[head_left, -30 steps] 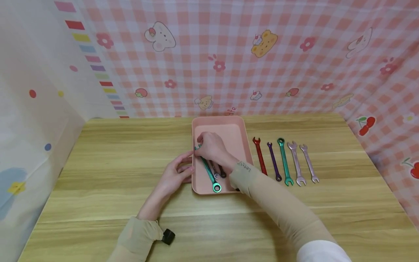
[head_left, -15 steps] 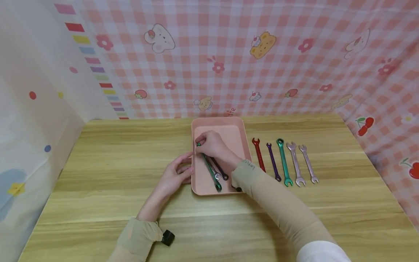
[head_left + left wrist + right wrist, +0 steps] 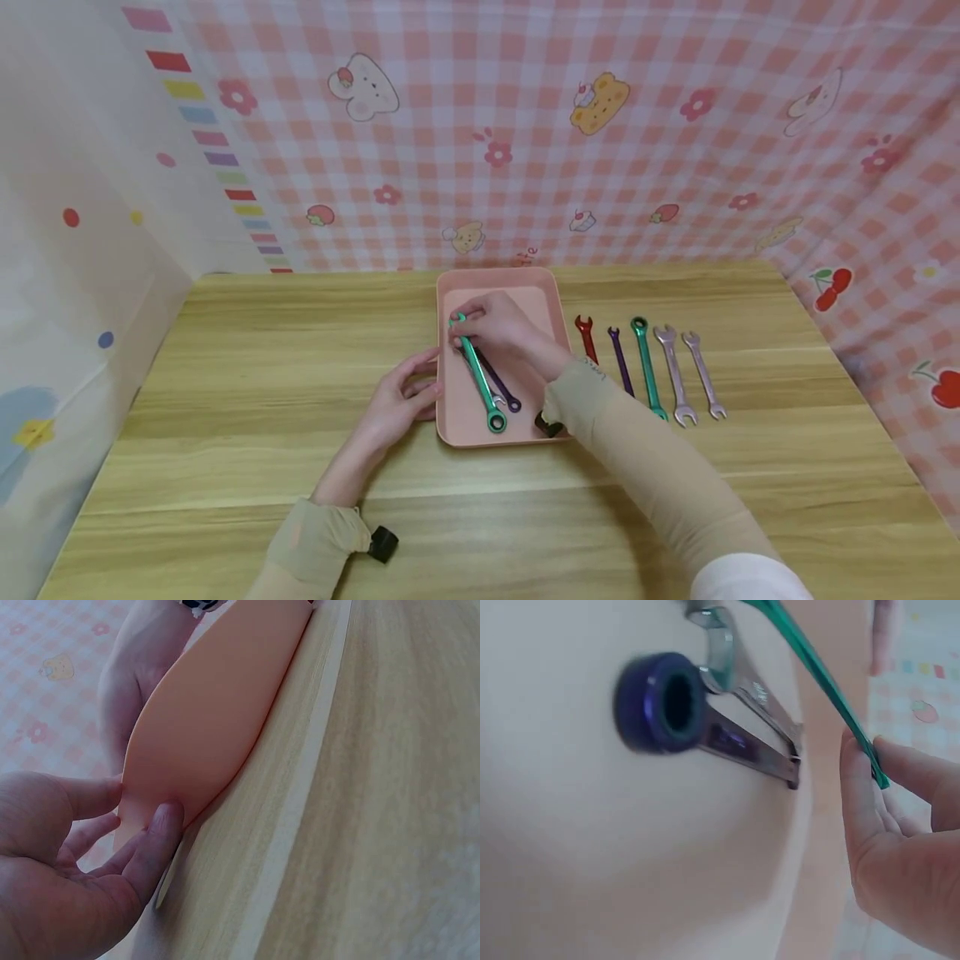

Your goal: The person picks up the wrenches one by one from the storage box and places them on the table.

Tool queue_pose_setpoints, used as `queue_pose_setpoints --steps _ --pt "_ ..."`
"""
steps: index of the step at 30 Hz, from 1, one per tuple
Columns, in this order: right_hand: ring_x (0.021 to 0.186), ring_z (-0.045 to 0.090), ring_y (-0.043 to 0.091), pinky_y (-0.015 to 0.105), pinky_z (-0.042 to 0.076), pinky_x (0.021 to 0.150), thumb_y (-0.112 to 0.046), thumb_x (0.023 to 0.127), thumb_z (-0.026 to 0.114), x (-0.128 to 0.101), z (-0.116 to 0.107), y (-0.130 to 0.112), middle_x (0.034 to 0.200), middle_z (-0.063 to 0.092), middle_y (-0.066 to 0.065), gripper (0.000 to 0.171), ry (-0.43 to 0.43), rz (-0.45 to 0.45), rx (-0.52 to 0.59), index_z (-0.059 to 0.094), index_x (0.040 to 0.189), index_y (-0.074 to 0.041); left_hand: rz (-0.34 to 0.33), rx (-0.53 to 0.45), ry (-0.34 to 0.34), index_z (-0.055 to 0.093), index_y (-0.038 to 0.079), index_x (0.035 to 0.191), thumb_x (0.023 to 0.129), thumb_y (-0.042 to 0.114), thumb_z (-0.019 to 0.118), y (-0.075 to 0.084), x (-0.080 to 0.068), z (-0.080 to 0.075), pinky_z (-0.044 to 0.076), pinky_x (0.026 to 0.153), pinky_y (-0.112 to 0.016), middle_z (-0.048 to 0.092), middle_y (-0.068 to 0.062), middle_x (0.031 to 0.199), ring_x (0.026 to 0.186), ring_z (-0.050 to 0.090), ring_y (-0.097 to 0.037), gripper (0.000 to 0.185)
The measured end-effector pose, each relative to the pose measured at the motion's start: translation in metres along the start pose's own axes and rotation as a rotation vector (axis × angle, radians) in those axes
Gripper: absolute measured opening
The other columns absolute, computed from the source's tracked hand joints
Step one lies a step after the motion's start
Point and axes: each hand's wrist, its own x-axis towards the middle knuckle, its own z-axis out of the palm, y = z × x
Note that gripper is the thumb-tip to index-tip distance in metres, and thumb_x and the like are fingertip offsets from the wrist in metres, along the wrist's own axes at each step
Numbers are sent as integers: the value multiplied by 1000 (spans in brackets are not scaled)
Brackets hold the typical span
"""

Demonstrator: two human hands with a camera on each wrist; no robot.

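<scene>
A pink tray (image 3: 540, 292) lies on the wooden table (image 3: 225, 417). My right hand (image 3: 498, 329) pinches the far end of a green wrench (image 3: 480, 379), which slants inside the tray with its ring end near the front rim. In the right wrist view the green wrench (image 3: 817, 667) runs up from my fingertips (image 3: 859, 787). A purple wrench (image 3: 697, 720) and a silver wrench (image 3: 731, 660) lie under it on the tray floor. My left hand (image 3: 397, 400) rests with straight fingers against the tray's left wall (image 3: 202, 735).
Right of the tray lie several wrenches in a row: red (image 3: 584, 335), purple (image 3: 621, 358), green (image 3: 647, 367) and two silver ones (image 3: 686, 371). A small black object (image 3: 548, 425) sits at the tray's front right corner. Patterned cloth walls stand behind and at both sides.
My right hand has shifted slightly back and right in the tray, and the green wrench's far end has risen with it. My left hand has stayed at the tray's left wall.
</scene>
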Motion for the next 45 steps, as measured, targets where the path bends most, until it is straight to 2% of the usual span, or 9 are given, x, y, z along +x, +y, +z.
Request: queue_pose_setpoints --steps 4,7,11,14,17,25,28,34,45 --pt "105 76 23 29 65 92 -17 102 70 -2 -10 -2 122 78 18 31 39 -21 54 70 128 -2 2 6 0 36 7 162 105 -2 54 0 0 0 67 90 -26 44 -27 159 139 56 -39 60" --pt "114 77 32 36 68 96 -13 102 68 -6 -22 -4 127 75 23 33 61 -15 194 67 131 2 3 9 2 36 7 162 104 -3 54 0 0 0 67 92 -28 44 -27 160 141 55 -43 62" --pt "98 81 20 33 68 94 -7 104 64 -15 -45 -5 114 80 17 31 89 -47 323 64 131 8 2 11 5 36 7 162 104 -3 55 0 -1 1 67 94 -31 43 -27 160 143 53 -46 63" --pt "86 77 5 28 68 91 -5 104 62 -24 -63 -2 97 80 -1 35 85 -71 367 59 135 11 5 10 3 35 7 163 104 -3 55 1 -1 1 67 95 -32 43 -27 160 144 53 -46 63" --pt "85 76 1 22 67 87 -6 106 60 -35 -81 7 90 77 -13 36 69 -80 380 56 137 12 5 7 4 35 7 163 104 -3 55 1 -2 1 67 95 -32 43 -27 160 144 53 -46 63" --pt "91 77 3 17 65 86 -11 107 59 -74 -140 36 94 80 -13 13 77 -61 425 68 115 -9 0 9 5 36 7 163 105 -2 55 -1 -2 -1 67 96 -33 44 -27 160 143 54 -45 62" --pt "91 78 4 16 65 83 -10 106 60 -89 -164 47 94 81 -10 15 86 -50 490 73 104 -17 6 12 8 37 9 162 104 -2 56 1 -2 0 67 94 -31 45 -26 159 139 57 -41 62" --pt "88 78 4 16 65 79 -5 107 56 -112 -202 82 95 82 -7 24 76 -71 509 75 101 -16 35 -9 2 35 4 162 104 -3 55 0 -2 2 67 88 -26 44 -30 156 128 63 -25 62" --pt "91 76 0 15 63 76 -2 109 49 -146 -249 157 98 82 -11 34 87 28 429 76 102 -21 16 -9 2 35 4 162 104 -4 54 -1 0 3 67 90 -25 43 -29 158 140 55 -42 62"
